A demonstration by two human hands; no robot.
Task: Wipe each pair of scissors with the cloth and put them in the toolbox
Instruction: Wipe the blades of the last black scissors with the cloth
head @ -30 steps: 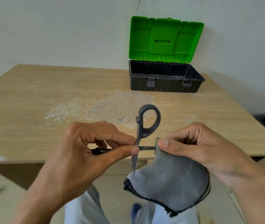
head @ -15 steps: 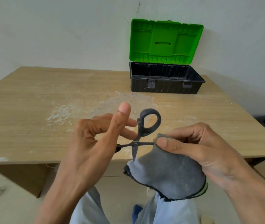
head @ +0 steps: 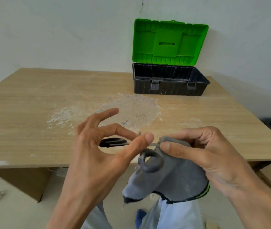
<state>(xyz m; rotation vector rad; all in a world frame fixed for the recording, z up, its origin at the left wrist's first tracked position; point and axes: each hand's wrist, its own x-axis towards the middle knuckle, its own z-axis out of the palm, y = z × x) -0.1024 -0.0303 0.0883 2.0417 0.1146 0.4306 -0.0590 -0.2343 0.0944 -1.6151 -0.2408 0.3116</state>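
Head view. The black-handled metal scissors [head: 150,160] are showing only in parts: one loop handle is lying against the cloth in front, the other dark handle is visible behind the left hand's fingers, and one thin blade is disappearing into the fold of cloth under the right thumb. The second blade is hard to make out. Both forearms are running out of the bottom edge.

The left hand [head: 98,149] is standing largely open, fingers spread and curled, its thumb tip touching the scissors near the pivot; whether it is actually gripping them cannot be told. The right hand [head: 202,154] is closing on the grey fabric cloth with dark trim [head: 172,179], pinching it around the blade, with the rest of the cloth hanging below.

The scissors are being held between the two hands, over the near edge of the light wooden table [head: 32,104]. The black plastic toolbox with a raised green lid [head: 170,83] is sitting open at the table's far side, well apart from the hands.
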